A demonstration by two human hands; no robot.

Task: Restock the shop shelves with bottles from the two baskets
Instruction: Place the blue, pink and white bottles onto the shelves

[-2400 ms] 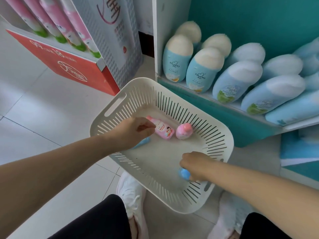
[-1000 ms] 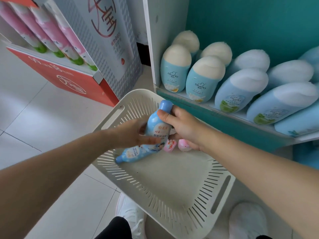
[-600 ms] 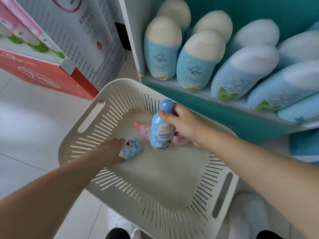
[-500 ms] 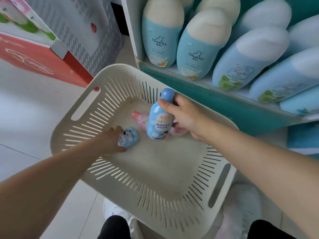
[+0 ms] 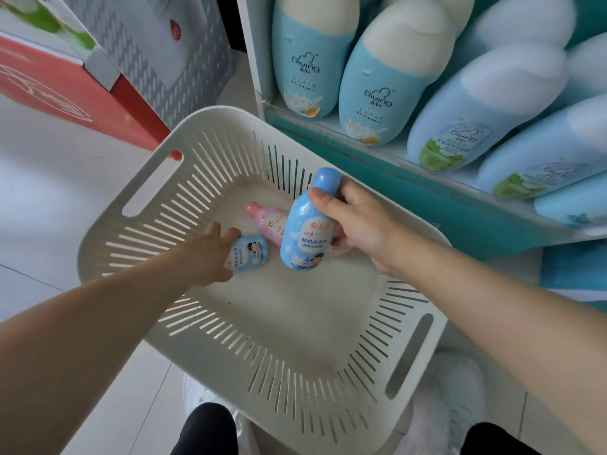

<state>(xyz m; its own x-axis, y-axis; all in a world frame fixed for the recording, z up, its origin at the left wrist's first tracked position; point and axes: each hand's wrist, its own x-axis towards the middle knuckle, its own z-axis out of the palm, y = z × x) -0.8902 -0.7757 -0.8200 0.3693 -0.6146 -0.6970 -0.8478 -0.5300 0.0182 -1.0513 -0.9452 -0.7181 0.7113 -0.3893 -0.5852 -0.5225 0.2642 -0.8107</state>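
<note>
A white slotted basket (image 5: 164, 205) stands on the floor in front of me. My right hand (image 5: 358, 224) grips a blue bottle (image 5: 307, 229) upright by its neck, just above the basket floor. My left hand (image 5: 205, 257) reaches into the basket and closes its fingers on a small blue bottle (image 5: 249, 252) that lies on the bottom. A pink bottle (image 5: 267, 220) lies behind them, and another pink one is mostly hidden behind my right hand. Large blue bottles with white caps (image 5: 384, 77) fill the teal shelf (image 5: 410, 185) behind the basket.
A red and white display stand (image 5: 65, 90) with a grey patterned panel (image 5: 177, 44) stands at the left on the pale tiled floor (image 5: 49, 208). My white shoes (image 5: 450, 405) and dark trousers show under the basket's near edge.
My right hand lifted the blue bottle out from the near side and holds it upright. My left hand let go of one bottle and reached down to the small blue one. The view has moved closer.
</note>
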